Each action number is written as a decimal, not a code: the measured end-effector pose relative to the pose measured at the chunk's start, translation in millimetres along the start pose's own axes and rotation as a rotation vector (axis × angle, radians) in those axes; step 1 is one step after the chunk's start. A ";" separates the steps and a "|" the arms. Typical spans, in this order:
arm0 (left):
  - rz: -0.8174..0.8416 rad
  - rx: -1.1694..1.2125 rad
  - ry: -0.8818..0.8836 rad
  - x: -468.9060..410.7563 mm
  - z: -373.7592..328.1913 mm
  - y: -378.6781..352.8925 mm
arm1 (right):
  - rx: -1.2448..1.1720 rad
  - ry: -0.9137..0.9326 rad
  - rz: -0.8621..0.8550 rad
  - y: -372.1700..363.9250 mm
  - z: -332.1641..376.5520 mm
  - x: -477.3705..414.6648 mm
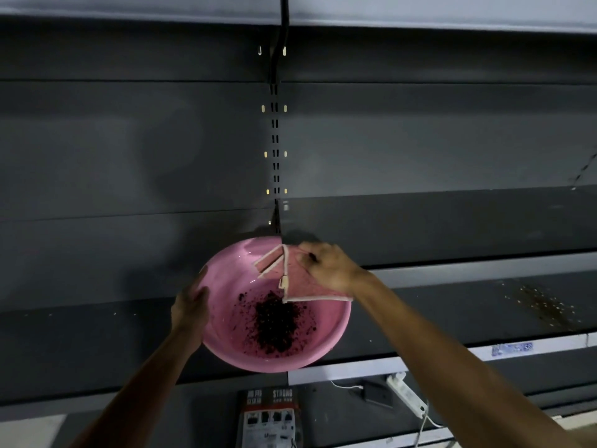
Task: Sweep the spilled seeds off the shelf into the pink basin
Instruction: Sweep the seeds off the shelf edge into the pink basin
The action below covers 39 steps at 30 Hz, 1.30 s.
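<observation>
While the pink basin (pixel 226 286) is held at the front edge of the dark shelf (pixel 97 334), its open mouth tilts toward the camera, so the inside is fully visible. It is round, so it has no clear long axis. A heap of dark seeds (pixel 274 321) lies low in the basin, with loose grains scattered around it on the pink wall.

The left hand (pixel 190 307) has a closed grip on the left rim of the basin, with the thumb on the inner side and the other fingers hidden behind the wall. The right hand (pixel 329 266) has a closed grip on a pink cloth (pixel 300 282) with a pale border. The cloth hangs over the upper right rim and down into the basin, and its lower corner comes just above the seed heap. One folded corner of it points to the upper left.

Farther right on the shelf, well apart from the basin, a patch of spilled grains (pixel 542 305) lies on the surface. Below the shelf, a white power strip (pixel 407 394) and a printed package (pixel 269 415) are visible.
</observation>
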<state>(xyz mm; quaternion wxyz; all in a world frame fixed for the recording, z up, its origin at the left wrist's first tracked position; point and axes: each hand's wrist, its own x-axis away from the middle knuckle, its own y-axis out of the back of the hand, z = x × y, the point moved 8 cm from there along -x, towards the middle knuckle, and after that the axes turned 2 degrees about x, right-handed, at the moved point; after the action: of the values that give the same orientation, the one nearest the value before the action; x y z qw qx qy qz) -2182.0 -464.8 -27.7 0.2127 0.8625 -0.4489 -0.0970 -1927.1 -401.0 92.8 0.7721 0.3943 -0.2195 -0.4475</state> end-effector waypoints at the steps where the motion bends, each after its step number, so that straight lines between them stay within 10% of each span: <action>1: -0.001 -0.004 -0.006 1.2 -0.6 0.7 | -0.024 0.014 0.002 -5.0 6.7 -1.9; 16: -0.008 0.010 0.067 7.2 6.4 8.7 | -0.108 0.075 0.094 -43.8 56.3 -25.2; 27: -0.006 0.037 0.049 4.4 9.9 11.7 | -0.725 -0.131 -0.101 31.5 8.6 -34.9; 39: -0.002 -0.016 0.037 -3.2 10.0 3.0 | 0.282 0.006 0.011 13.9 -49.8 -39.6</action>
<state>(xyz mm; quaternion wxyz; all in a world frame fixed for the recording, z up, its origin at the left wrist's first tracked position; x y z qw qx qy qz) -2189.6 -466.5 -35.3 0.2276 0.8629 -0.4432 -0.0848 -1905.3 -342.3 75.1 0.7120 0.4991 -0.2801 -0.4069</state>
